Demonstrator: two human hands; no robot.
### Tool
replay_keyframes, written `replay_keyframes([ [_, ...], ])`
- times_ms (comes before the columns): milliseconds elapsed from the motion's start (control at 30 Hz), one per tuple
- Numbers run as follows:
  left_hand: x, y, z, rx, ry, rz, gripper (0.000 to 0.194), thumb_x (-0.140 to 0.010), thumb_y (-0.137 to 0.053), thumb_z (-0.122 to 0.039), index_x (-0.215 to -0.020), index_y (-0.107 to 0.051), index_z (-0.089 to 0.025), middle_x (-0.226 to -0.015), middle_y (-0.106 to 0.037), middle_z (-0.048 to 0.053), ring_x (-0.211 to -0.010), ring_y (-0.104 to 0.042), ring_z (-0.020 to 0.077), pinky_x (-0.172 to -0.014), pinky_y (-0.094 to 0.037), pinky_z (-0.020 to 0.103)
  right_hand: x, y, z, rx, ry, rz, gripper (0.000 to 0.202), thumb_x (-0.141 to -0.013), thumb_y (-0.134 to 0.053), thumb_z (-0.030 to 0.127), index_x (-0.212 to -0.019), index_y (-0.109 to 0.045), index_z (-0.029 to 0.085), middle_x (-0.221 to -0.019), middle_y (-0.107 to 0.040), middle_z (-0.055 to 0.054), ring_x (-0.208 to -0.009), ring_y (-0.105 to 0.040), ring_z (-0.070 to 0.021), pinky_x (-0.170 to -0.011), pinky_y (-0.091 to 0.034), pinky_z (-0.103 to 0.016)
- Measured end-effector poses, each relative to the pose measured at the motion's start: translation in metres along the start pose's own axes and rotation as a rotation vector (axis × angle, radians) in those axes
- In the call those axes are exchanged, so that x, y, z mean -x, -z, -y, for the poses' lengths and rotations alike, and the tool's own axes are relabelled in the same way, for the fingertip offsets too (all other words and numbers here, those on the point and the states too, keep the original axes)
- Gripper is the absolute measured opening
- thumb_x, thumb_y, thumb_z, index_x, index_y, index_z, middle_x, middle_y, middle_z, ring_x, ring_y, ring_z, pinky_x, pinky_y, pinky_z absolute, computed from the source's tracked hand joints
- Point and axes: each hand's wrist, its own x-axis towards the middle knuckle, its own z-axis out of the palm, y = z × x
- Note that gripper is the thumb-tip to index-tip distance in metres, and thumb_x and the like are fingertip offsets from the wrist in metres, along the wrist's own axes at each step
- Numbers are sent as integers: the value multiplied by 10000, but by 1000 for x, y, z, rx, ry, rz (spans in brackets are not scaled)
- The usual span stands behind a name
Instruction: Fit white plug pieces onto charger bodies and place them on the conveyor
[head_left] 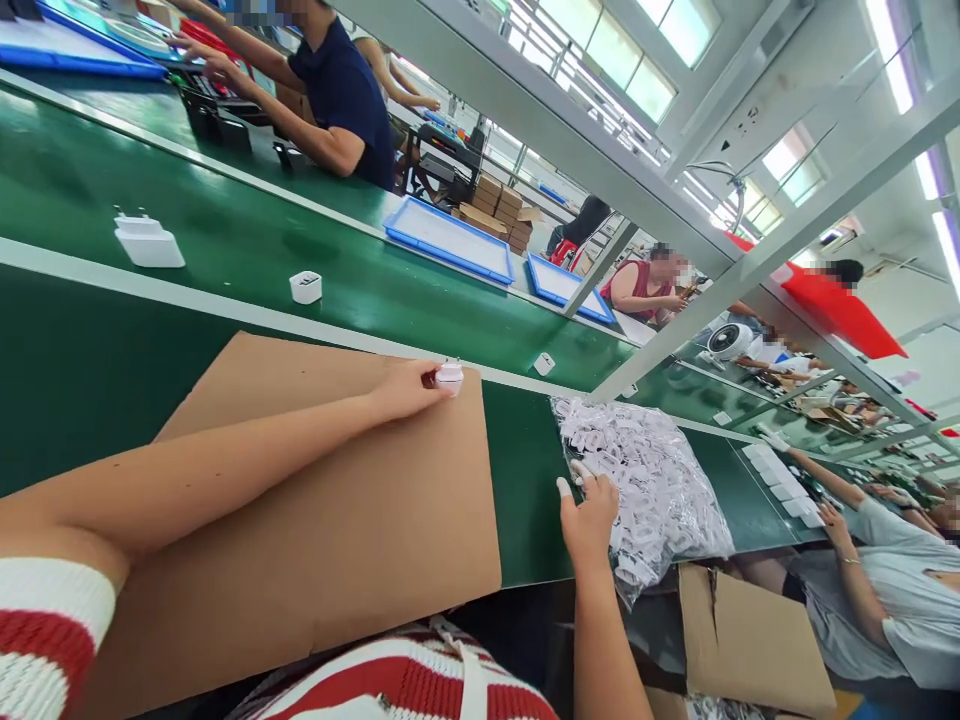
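Bright workshop windows (651,88) behind; green bench (529,545) in front. Brown cardboard (360,500) flat on it, clear bag (660,490) of small white pieces to its right. Left arm (247,470) stretched across cardboard; left hand (401,392) pinching plug (450,380). Right hand (592,512) at bag's edge, thumb and fingers apart, contact unclear. Plug: white, boxy, prongs up, at cardboard's far right corner.

No readable text or labels.

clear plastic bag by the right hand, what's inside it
The clear plastic bag holds many small white pieces, probably plastic, heaped together. Pieces in the lower layers are covered by those above, and the right hand hides part of the bag's side.
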Motion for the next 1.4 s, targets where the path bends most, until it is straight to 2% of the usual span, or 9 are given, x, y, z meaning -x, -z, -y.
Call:
replay_keyframes([
  [100, 7, -6, -16, -8, -78, 124, 519, -719, -721, -585, -1042, -728, -178, -979, -724, 71, -885, -643, 268, -782, -503, 359, 0, 4, 15, -157, 6, 114, 250, -943, -587, 345, -1077, -761, 224, -1086, -727, -126, -1080, -626, -298, -1009, -472, -537],
  [233, 53, -31, -46, 4, -327, 403, 381, -846, -657, -525, -1018, -711, -190, -962, -695, 57, -902, -633, 235, -788, -495, 314, -2, -2, 67, -468, 47, 276, 376, -910, -673, 306, -1284, -700, 279, -1247, -702, -91, -1096, -660, -227, -1002, -525, -422],
  [300, 76, -37, -61, 29, -390, 448, 319, -908, -608, -484, -987, -682, -184, -952, -659, 59, -886, -614, 213, -774, -492, 299, -5, -1, 88, -565, 85, 323, 317, -891, -709, 286, -1206, -744, 294, -1161, -729, -71, -1043, -676, -216, -957, -545, -392],
  [433, 103, -32, -77, 133, -438, 363, 261, -990, -543, -433, -1064, -615, -194, -1056, -630, 79, -927, -585, 208, -794, -498, 305, -6, 20, 111, -674, 70, 313, 141, -886, -726, 263, -1004, -794, 299, -943, -743, -37, -870, -682, -200, -803, -566, -354],
  [633, 125, -23, -82, 50, -681, 283, 218, -1065, -404, -356, -1168, -527, -210, -1008, -626, 80, -832, -575, 203, -743, -486, 315, 6, 50, 130, -700, 124, 250, 217, -838, -780, 185, -1002, -788, 327, -925, -743, -26, -840, -680, -205, -749, -554, -346],
  [900, 149, -5, -106, -150, -847, 187, 297, -1088, -306, -317, -1247, -530, -205, -1005, -644, 112, -825, -596, 240, -771, -508, 366, 20, 60, 148, -724, 185, 163, 291, -835, -757, 123, -1030, -779, 338, -916, -751, -35, -810, -678, -211, -700, -559, -351],
  [1033, 141, -7, -101, -79, -722, 243, 263, -1080, -335, -331, -1192, -535, -202, -1010, -633, 97, -824, -609, 224, -755, -512, 348, 12, 49, 145, -730, 131, 203, 245, -813, -782, 160, -998, -794, 319, -934, -763, -30, -835, -685, -209, -745, -563, -351],
  [1233, 107, -35, -71, -7, -393, 382, 332, -1049, -375, -416, -1275, -490, -201, -1147, -640, 112, -964, -638, 242, -854, -524, 364, 1, 3, 116, -911, -461, 308, 381, -633, -908, 303, -980, -780, 211, -863, -777, -35, -811, -708, -205, -795, -578, -344],
  [1400, 101, -54, -59, 35, -314, 464, 380, -1037, -392, -392, -1383, -462, -248, -1274, -636, 99, -1119, -630, 257, -975, -499, 381, 9, -20, 101, -994, -637, 315, 422, -584, -918, 318, -930, -718, 184, -825, -760, -43, -712, -671, -174, -644, -539, -286],
])
